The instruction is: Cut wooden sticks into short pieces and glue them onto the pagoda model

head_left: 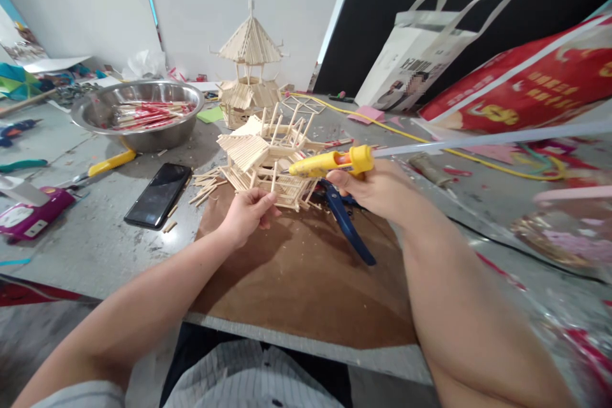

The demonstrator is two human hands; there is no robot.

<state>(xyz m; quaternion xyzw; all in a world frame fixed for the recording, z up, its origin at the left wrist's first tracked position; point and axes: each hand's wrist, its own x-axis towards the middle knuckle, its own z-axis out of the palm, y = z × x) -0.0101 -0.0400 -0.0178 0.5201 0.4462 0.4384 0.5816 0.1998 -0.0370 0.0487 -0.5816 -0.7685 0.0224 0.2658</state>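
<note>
A half-built pavilion model point(243, 152) of thin wooden sticks sits at the middle of the table, part of its slatted roof in place. My left hand point(251, 210) is closed at its front, thumb and fingers pinching a short upright wooden stick point(275, 177); whether that stick is fixed to the model I cannot tell. My right hand point(375, 185) grips a yellow hot glue gun point(329, 162) from the right. Its nozzle points left, close to the upright stick, and a long translucent glue stick point(478, 139) runs out of its back. Blue-handled pliers point(349, 226) lie below the gun.
Behind stands a taller stick pavilion point(251, 44). To the left are a steel bowl point(182, 121) of red-tipped sticks, a phone point(157, 194), loose sticks point(206, 185) and a yellow-handled tool point(112, 162). A brown board point(301, 287) lies in front. Bags point(406, 57) and a yellow cord point(401, 131) occupy the right.
</note>
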